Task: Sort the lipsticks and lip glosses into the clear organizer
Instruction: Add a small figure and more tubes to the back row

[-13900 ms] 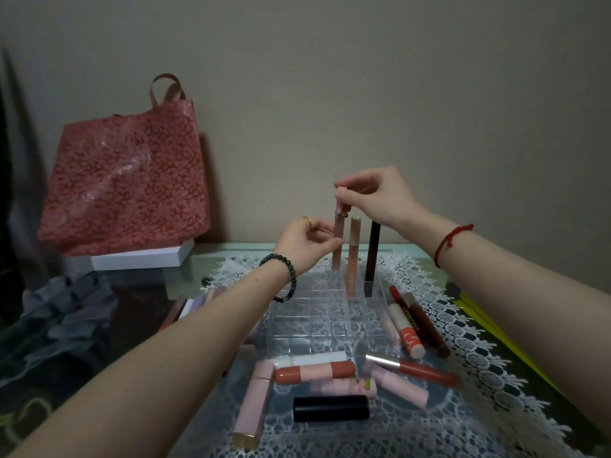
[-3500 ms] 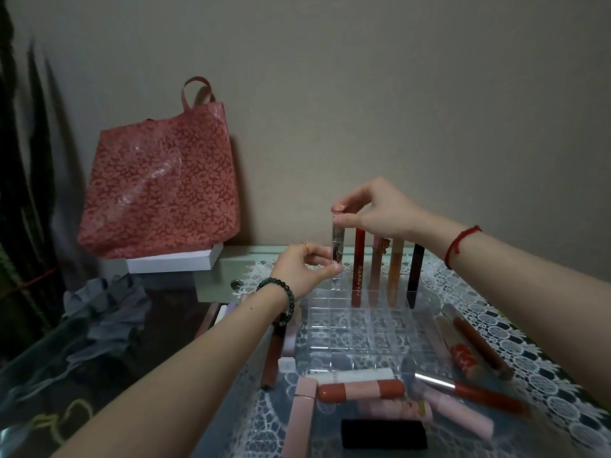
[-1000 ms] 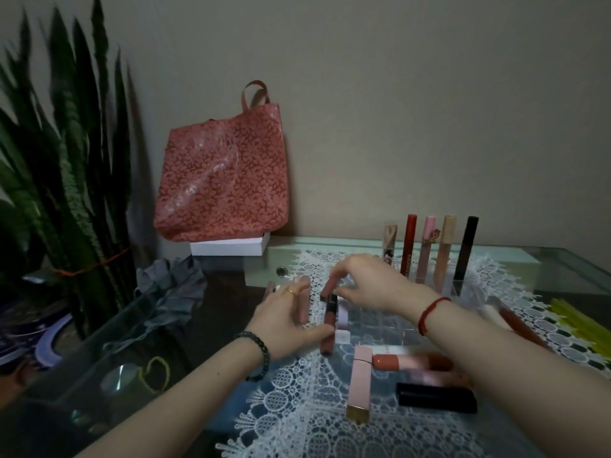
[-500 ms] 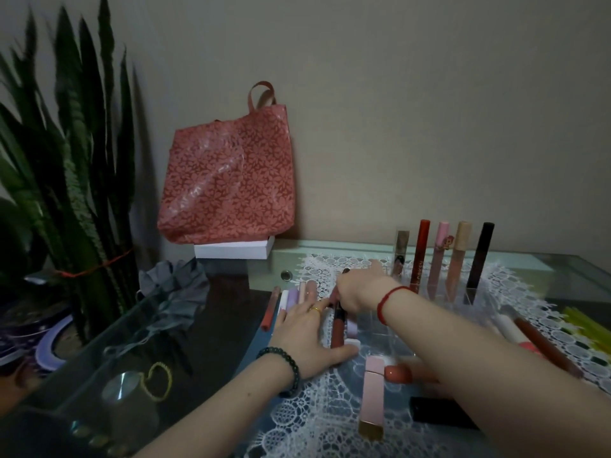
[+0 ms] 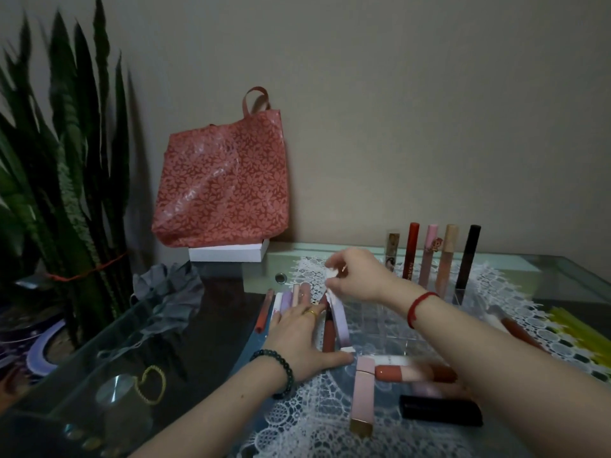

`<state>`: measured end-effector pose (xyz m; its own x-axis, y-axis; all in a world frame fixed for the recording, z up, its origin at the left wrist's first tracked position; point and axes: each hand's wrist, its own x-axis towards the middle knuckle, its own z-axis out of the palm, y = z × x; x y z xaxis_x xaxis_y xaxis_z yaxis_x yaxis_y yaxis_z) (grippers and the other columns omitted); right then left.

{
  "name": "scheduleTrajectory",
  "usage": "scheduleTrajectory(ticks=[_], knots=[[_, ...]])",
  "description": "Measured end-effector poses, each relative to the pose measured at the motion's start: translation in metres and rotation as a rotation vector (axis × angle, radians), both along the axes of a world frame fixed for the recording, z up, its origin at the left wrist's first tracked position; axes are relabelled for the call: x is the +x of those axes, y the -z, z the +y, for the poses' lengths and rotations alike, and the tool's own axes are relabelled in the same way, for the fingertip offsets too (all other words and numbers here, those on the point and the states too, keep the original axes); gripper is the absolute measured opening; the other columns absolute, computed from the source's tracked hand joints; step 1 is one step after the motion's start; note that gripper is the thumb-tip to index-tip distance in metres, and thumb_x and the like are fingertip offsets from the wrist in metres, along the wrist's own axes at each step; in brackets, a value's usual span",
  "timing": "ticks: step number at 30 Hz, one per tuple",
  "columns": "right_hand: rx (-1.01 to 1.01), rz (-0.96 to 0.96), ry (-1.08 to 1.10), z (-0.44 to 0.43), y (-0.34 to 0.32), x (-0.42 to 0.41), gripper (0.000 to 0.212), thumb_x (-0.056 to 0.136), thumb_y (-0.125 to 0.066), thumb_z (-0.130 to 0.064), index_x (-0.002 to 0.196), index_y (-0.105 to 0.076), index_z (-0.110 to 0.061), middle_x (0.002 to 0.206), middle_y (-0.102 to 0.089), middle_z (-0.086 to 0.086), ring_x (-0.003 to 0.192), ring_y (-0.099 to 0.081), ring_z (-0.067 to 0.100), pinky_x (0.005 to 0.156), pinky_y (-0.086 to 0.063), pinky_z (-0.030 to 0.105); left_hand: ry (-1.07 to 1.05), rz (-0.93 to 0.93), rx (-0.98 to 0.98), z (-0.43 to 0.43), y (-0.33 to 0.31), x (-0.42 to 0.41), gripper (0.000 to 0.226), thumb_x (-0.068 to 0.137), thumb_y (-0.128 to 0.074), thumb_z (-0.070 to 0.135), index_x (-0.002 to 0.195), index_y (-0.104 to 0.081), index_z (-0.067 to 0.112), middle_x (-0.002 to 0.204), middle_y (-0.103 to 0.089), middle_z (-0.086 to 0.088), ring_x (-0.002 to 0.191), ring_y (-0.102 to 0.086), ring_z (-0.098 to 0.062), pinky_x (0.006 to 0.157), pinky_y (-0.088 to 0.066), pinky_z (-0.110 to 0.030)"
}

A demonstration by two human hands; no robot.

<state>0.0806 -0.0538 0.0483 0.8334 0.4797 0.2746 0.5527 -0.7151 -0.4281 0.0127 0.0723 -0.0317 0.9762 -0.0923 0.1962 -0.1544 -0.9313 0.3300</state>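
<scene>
The clear organizer (image 5: 390,328) stands on a lace mat, with several lip gloss tubes (image 5: 429,256) upright in its back row. My right hand (image 5: 357,276) pinches the top end of a lilac-and-white tube (image 5: 340,320) and tilts it up, its lower end still near the table. My left hand (image 5: 301,335) lies flat, fingers spread, on a row of loose tubes (image 5: 287,300) left of the organizer. A dark red tube (image 5: 328,332) lies beside my left fingers. A pink lipstick (image 5: 363,396), a coral tube (image 5: 406,372) and a black lipstick (image 5: 441,414) lie in front.
A red patterned bag (image 5: 224,190) on a white box (image 5: 228,252) leans on the wall at the back. A tall plant (image 5: 62,180) stands left, grey cloth (image 5: 168,292) beside it. More tubes (image 5: 519,330) and yellow sticks (image 5: 582,328) lie right of the organizer.
My right hand has pinched the lilac-and-white tube and lifted its top end. My left hand still lies on the loose tubes. The view has shifted slightly.
</scene>
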Motion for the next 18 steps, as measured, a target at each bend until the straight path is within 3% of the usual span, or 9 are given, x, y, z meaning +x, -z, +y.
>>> scheduleTrajectory(ticks=[2, 4, 7, 10, 12, 14, 16, 18], knots=[[0.16, 0.093, -0.036, -0.006, -0.006, -0.003, 0.029, 0.079, -0.061, -0.008, 0.107, -0.064, -0.007, 0.072, -0.062, -0.002, 0.057, -0.055, 0.0, 0.055, -0.041, 0.008, 0.019, -0.023, 0.011, -0.001, -0.001, 0.0, 0.1, 0.057, -0.053, 0.075, 0.14, -0.024, 0.026, 0.153, 0.001, -0.001, 0.14, 0.01, -0.022, 0.114, -0.012, -0.045], [0.256, 0.16, -0.067, -0.012, -0.009, -0.006, 0.024, 0.077, -0.058, 0.0, 0.098, -0.066, -0.007, 0.063, -0.06, -0.003, 0.041, -0.05, -0.004, 0.045, -0.037, 0.005, 0.06, -0.049, 0.011, -0.002, -0.002, -0.001, 0.09, 0.058, -0.053, 0.073, 0.133, -0.036, 0.026, 0.153, -0.011, -0.003, 0.141, 0.005, -0.021, 0.114, -0.009, -0.044], [0.316, 0.194, -0.098, -0.02, -0.013, -0.014, 0.018, 0.075, -0.064, -0.002, 0.086, -0.065, -0.016, 0.069, -0.062, -0.006, 0.042, -0.053, -0.004, 0.047, -0.041, 0.007, 0.108, -0.093, 0.042, -0.006, -0.005, -0.003, 0.071, 0.062, -0.053, 0.071, 0.117, -0.048, 0.027, 0.137, -0.042, 0.002, 0.138, -0.016, -0.018, 0.115, 0.001, -0.041], [0.361, 0.198, -0.13, -0.026, -0.015, -0.022, 0.018, 0.072, -0.071, -0.009, 0.077, -0.06, -0.022, 0.071, -0.06, -0.008, 0.053, -0.059, 0.006, 0.055, -0.048, 0.016, 0.128, -0.122, 0.007, -0.009, -0.007, -0.006, 0.053, 0.062, -0.053, 0.068, 0.097, -0.051, 0.028, 0.127, -0.049, 0.002, 0.137, -0.014, -0.015, 0.114, 0.005, -0.04], [0.374, 0.179, -0.131, -0.029, -0.016, -0.028, 0.019, 0.07, -0.076, -0.016, 0.075, -0.058, -0.021, 0.071, -0.06, -0.004, 0.057, -0.058, 0.009, 0.061, -0.05, 0.025, 0.156, -0.142, -0.057, -0.01, -0.01, -0.009, 0.037, 0.064, -0.052, 0.065, 0.076, -0.046, 0.03, 0.109, -0.056, 0.003, 0.128, -0.029, -0.015, 0.11, 0.002, -0.027], [0.394, 0.173, -0.133, -0.032, -0.016, -0.035, 0.022, 0.069, -0.077, -0.02, 0.076, -0.056, -0.017, 0.07, -0.061, 0.001, 0.054, -0.056, 0.007, 0.057, -0.047, 0.022, 0.19, -0.152, -0.126, -0.011, -0.013, -0.01, 0.032, 0.071, -0.051, 0.06, 0.065, -0.039, 0.031, 0.091, -0.056, 0.006, 0.114, -0.042, -0.014, 0.105, -0.004, -0.023], [0.397, 0.168, -0.135, -0.033, -0.016, -0.04, 0.022, 0.071, -0.076, -0.02, 0.078, -0.056, -0.013, 0.068, -0.061, 0.005, 0.051, -0.053, 0.006, 0.052, -0.042, 0.018, 0.189, -0.165, -0.177, -0.012, -0.014, -0.009, 0.03, 0.077, -0.049, 0.055, 0.065, -0.047, 0.028, 0.093, -0.06, 0.004, 0.123, -0.034, -0.006, 0.113, 0.001, -0.037], [0.388, 0.169, -0.136, -0.035, -0.018, -0.042, 0.02, 0.073, -0.073, -0.017, 0.082, -0.055, -0.012, 0.068, -0.061, 0.005, 0.053, -0.052, 0.009, 0.054, -0.041, 0.02, 0.171, -0.157, -0.207, -0.013, -0.015, -0.008, 0.031, 0.079, -0.051, 0.052, 0.066, -0.051, 0.025, 0.103, -0.063, -0.002, 0.124, -0.023, 0.002, 0.112, 0.005, -0.037]])
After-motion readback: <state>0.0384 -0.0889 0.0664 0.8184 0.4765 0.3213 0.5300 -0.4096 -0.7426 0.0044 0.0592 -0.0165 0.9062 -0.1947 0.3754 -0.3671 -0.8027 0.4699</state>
